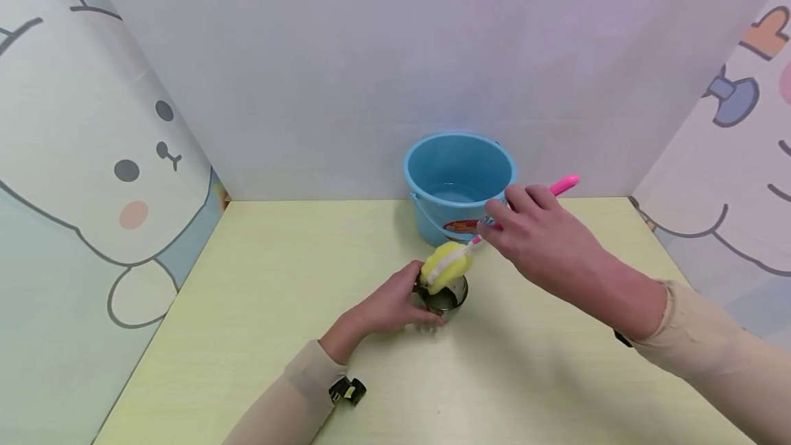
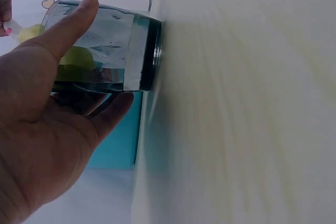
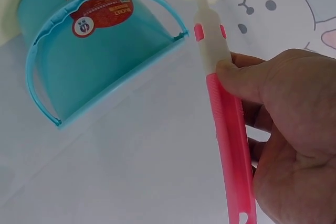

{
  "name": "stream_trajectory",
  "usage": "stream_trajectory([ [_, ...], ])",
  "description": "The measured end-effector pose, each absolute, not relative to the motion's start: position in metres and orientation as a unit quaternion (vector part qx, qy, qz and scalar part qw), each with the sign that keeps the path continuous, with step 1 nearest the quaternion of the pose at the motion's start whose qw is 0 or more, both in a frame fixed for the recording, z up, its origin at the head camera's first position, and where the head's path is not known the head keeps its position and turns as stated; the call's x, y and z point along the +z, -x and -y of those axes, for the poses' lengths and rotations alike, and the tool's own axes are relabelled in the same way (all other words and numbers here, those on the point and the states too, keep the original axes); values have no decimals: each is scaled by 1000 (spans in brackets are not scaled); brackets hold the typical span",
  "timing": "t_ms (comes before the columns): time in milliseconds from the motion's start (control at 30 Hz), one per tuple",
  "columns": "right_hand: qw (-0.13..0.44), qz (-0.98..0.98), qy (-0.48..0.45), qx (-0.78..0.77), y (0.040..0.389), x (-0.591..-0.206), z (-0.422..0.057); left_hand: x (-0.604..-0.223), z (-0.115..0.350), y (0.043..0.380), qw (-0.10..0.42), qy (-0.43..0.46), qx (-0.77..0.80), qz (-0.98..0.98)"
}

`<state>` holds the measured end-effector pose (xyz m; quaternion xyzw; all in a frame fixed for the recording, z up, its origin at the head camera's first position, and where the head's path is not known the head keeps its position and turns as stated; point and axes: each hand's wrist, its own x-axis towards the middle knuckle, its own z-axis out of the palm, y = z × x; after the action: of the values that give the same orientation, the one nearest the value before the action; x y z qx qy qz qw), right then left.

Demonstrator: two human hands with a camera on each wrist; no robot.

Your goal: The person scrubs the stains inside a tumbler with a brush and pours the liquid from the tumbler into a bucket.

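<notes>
My left hand [image 1: 391,302] grips a dark tinted drinking glass [image 2: 110,45], thumb on one side and fingers on the other. The glass stands upright on the table, its mouth facing up. Over that mouth is the yellow and white sponge head [image 1: 448,266] of a bottle brush, its tip dipping inside the rim. My right hand [image 1: 540,235] holds the brush by its pink handle [image 3: 231,145], thumb pressed along the white neck and fingers curled behind. The handle slants up to the right, away from the glass.
Just behind the glass stands a light blue bucket [image 1: 460,169] with a red label and its handle hanging down in front; a little water shows at the bottom. The pale yellow table [image 1: 296,246] meets a white back wall. Cartoon-printed panels [image 1: 93,156] flank both sides.
</notes>
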<state>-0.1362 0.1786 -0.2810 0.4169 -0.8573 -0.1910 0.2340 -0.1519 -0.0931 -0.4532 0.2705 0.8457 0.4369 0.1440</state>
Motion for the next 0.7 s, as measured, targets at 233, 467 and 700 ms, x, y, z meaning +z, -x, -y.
stream_trajectory([
  [233,227,858,-412,-205,135,-276,-185,-453,93,152,144,-270,430,-849],
  [467,208,864,-403,-220,130,-269,-190,-452,93,151,142,-270,428,-851],
  [700,185,869,-399,-227,124,-262,-193,-452,92,152,142,-275,430,-848],
])
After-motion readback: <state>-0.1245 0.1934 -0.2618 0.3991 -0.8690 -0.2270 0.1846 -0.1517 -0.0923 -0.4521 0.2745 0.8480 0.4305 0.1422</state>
